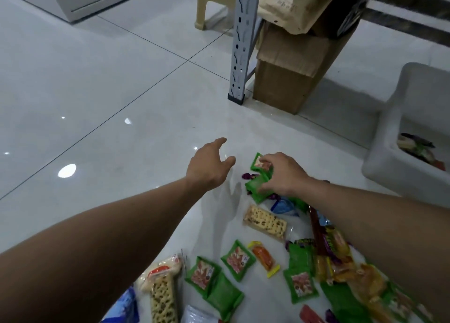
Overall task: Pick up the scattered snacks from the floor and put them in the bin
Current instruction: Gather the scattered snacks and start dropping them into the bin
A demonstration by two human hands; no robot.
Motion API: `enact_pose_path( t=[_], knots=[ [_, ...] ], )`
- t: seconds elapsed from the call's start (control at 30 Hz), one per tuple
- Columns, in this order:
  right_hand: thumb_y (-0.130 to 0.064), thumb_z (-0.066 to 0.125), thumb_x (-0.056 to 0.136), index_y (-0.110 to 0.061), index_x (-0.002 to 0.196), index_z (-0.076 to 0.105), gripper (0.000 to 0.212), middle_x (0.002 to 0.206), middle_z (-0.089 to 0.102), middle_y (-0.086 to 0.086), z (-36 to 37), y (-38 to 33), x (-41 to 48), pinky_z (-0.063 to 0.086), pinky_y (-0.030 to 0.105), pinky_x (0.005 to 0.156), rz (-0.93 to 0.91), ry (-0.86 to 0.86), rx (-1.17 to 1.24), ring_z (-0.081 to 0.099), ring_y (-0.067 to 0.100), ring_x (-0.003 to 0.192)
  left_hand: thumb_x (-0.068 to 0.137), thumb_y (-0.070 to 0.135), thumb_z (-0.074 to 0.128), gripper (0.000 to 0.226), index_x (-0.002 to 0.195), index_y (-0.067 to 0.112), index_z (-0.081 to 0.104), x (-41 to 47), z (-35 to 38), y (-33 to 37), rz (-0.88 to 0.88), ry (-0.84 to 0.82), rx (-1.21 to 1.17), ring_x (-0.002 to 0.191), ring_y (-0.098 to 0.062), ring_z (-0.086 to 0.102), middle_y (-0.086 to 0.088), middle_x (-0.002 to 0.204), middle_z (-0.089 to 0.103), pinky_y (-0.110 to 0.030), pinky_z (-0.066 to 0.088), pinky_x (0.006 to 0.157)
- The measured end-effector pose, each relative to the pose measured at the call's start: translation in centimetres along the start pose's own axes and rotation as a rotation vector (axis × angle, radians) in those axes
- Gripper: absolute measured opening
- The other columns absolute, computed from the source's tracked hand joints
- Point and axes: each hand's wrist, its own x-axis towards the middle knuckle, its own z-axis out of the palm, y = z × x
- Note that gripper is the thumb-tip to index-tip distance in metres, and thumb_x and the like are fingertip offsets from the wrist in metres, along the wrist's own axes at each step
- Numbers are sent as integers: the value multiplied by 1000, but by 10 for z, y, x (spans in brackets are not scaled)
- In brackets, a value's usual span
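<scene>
**Item 1.** Right hand, centre of frame. We record its fingers curled over and clamped on two small green plastic snack packets at the upper end of the pile, on the glossy white tiled floor. We cannot tell whether they are lifted clear.

**Item 2.** Left hand, just left of those packets. Its fingers are spread and hold nothing, above bare tile.

**Item 3.** White plastic bin, right edge of frame, with a few dark wrappers lying inside. We judge this the governing relation: the bin lies right of and slightly up-frame from the gripped packets, well apart, and the right hand is the nearer one. The packets' long axis runs roughly up and down the frame, across that rightward path.

**Item 4.** Left on the floor, lower centre to lower right:
- a clear-wrapped speckled cracker slab
- an orange sweet in a yellow-ended wrapper
- further green packets
- mixed yellow and purple wrappers

We judge that much of the task remains.

**Item 5.** Brown cardboard box and grey slotted metal upright, upper centre.
</scene>
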Motion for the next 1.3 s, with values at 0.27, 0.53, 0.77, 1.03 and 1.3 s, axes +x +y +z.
enact_pose_path(
  t=[0.27,0.53,0.77,1.03,1.3],
  knots=[
    [-32,85,67,-24,123,57,63,122,58,7,19,6,11,45,29,79,-22,-70,-93,55,25,105,93,38,54,57,145,23,36,3,14,-15,-44,-28,15,134,-24,40,-2,147,43,-36,34,109],
    [-28,84,69,-21,125,53,64,125,56,8,23,2,21,47,36,91,12,-91,-45,55,27,107,93,38,54,58,145,22,36,6,21,-19,-42,-34,15,133,-25,42,-2,147,43,-37,36,107],
    [-21,85,70,-15,121,58,58,124,55,8,19,1,23,39,24,81,67,-67,101,53,22,106,93,38,54,58,145,23,36,4,24,-18,-34,-47,26,132,-26,42,-2,147,43,-37,36,106],
    [-17,85,70,-13,118,62,53,118,59,7,-5,5,20,41,24,81,200,162,438,51,16,97,93,38,54,57,145,24,36,5,23,-11,-8,-46,18,134,-24,40,-2,148,42,-35,35,106],
    [-23,78,79,-13,114,64,39,102,62,4,-23,25,10,46,28,78,284,257,566,57,19,92,88,35,64,66,146,25,34,10,37,5,51,-98,55,134,-23,40,-1,150,40,-36,35,107]
  ],
)
